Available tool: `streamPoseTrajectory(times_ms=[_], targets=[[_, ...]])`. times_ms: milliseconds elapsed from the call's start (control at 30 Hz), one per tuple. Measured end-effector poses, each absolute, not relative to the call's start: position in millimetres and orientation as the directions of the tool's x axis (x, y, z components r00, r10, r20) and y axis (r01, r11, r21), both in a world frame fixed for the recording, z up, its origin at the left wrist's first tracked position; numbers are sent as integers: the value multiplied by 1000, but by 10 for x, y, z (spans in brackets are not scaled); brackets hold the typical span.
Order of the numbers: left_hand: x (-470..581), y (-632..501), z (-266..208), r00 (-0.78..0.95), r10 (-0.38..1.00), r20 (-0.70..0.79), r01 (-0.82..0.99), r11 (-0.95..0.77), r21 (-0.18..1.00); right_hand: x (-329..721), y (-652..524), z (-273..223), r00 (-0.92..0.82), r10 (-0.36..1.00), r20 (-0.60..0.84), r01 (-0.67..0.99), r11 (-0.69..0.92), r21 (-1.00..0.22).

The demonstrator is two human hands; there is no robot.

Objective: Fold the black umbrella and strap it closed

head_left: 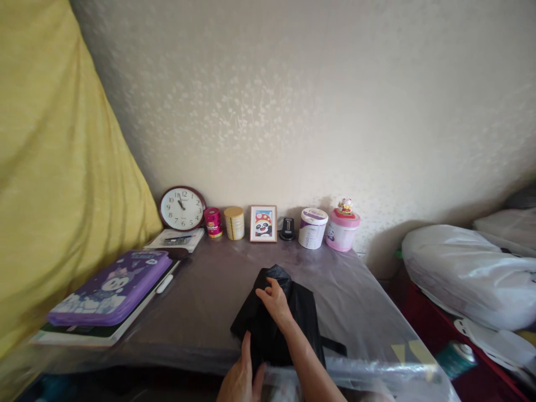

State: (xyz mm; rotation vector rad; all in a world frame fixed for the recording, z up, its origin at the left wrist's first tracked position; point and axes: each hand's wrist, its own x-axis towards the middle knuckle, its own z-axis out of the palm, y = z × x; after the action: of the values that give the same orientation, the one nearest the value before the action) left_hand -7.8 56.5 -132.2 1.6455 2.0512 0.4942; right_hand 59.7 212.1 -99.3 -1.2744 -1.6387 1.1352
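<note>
Numerals such as 12, 10, 8 and 6 read clearly on the white dial of the round clock (182,208), far ahead of the hands and to their left; the script under the 12 is too small to make out. Also ahead and left, the red can (213,222) has a label too tiny to read, as is the upright print on the white and purple tub (313,230), ahead and right. Beyond the hands, the framed picture (263,224) shows a panda in a red cap. Nearer on their left, the purple case (111,290) bears a pale cartoon figure with blurred lettering above.

Directly beneath the hands, the black bag-like item (304,312) lies on the near part of the table (360,301): thin, faintly glossy, creased into angular folds, a flat strap sticking out rightward. The right hand (276,301) is over its far part, thumb and forefinger slightly apart; the left hand (238,379) is at its near left edge. Whether either grasps the material, I cannot tell.
</note>
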Motion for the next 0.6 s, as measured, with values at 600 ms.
streamPoseTrajectory(times_ms=[600], targets=[[37, 623, -1086, -106, 967, -233, 933, 178, 313, 600, 2098, -949, -263, 964, 29, 206, 85, -975]])
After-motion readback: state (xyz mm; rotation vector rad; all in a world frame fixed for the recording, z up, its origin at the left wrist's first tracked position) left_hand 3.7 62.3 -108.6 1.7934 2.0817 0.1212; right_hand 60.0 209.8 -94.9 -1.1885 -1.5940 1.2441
